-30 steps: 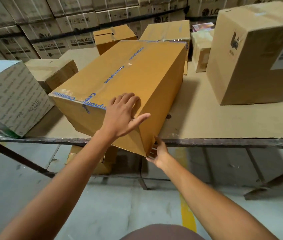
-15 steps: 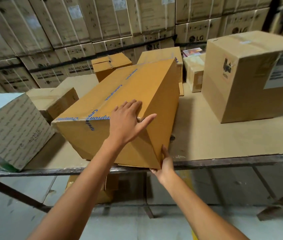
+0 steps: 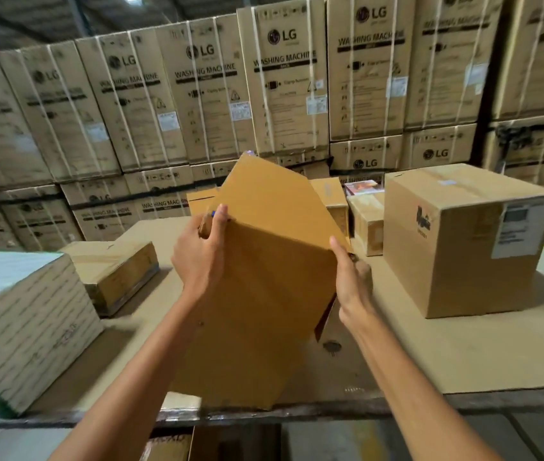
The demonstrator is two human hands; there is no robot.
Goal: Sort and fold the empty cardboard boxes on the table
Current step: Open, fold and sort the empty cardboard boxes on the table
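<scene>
From the head view we see a table (image 3: 430, 354) topped with a sheet of brown cardboard. Its dark metal front rail (image 3: 397, 410) runs across below our forearms. A wall of strapped washing-machine cartons (image 3: 284, 81) closes off the back of the room.

The orange-brown box (image 3: 264, 294) stands tilted on end at the middle of the table, with its lowest corner right at the front rail. Our left hand (image 3: 197, 257) grips its upper left corner, fingers curled over the edge. Our right hand (image 3: 350, 277) clamps its right edge, thumb on the near face and fingers wrapped behind.

A white printed box (image 3: 21, 327) sits at the left front edge, with a low brown box (image 3: 114, 274) just behind it. A large brown box (image 3: 463, 247) stands to the right, and small boxes (image 3: 367, 224) crowd the back. Bare surface lies on both sides of the tilted box, wider on the right toward the large brown box.
</scene>
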